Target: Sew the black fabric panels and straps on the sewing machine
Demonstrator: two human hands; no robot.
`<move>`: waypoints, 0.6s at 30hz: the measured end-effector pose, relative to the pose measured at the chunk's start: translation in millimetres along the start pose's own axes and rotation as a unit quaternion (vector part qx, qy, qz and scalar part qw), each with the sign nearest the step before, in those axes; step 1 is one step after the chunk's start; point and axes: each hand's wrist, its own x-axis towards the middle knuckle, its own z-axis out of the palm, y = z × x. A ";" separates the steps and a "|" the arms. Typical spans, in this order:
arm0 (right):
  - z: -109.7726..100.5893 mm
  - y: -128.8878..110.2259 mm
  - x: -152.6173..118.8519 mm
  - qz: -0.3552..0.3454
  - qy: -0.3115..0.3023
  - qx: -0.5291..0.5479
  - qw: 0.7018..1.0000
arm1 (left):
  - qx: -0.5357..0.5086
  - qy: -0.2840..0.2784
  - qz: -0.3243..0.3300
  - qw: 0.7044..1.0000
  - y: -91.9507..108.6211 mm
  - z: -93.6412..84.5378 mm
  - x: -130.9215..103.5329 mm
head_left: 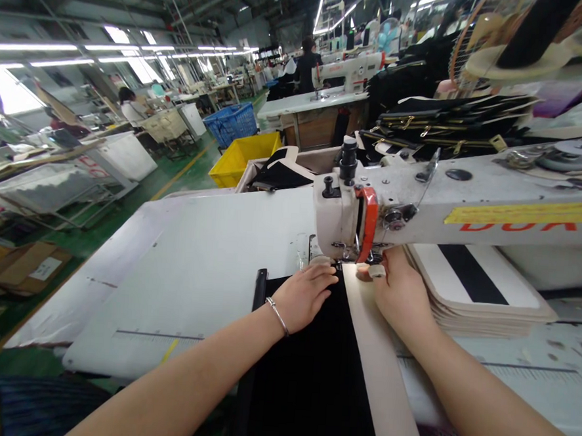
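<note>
A black fabric panel [310, 384] with a cream strip [373, 361] along its right side runs under the head of a white sewing machine [335, 214]. My left hand [308, 295], with a bracelet at the wrist, lies flat on the black panel just in front of the presser foot, fingers stretched out. Close by the needle, my right hand [402, 287] is curled at the right edge of the cream strip. Its fingertips are partly hidden under the machine arm, and a pale band shows near them. A dark bar [259, 295] lines the panel's left edge.
Cream panels with a black stripe [475, 275] are stacked right of my right hand. Behind the machine lie black zippered pieces [435, 125]. Beyond the table [209, 259] stand a yellow bin [245, 156] and a blue basket [232, 122]. Other people work farther off.
</note>
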 end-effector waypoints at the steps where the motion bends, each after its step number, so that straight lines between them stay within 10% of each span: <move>1: 0.5 0.2 -0.2 0.001 0.000 0.002 1.000 | -0.002 0.001 0.000 1.000 0.8 0.3 -0.9; 18: 1.1 -0.6 0.2 0.014 -0.018 0.016 1.000 | -0.008 0.017 0.015 1.000 0.2 4.3 -3.9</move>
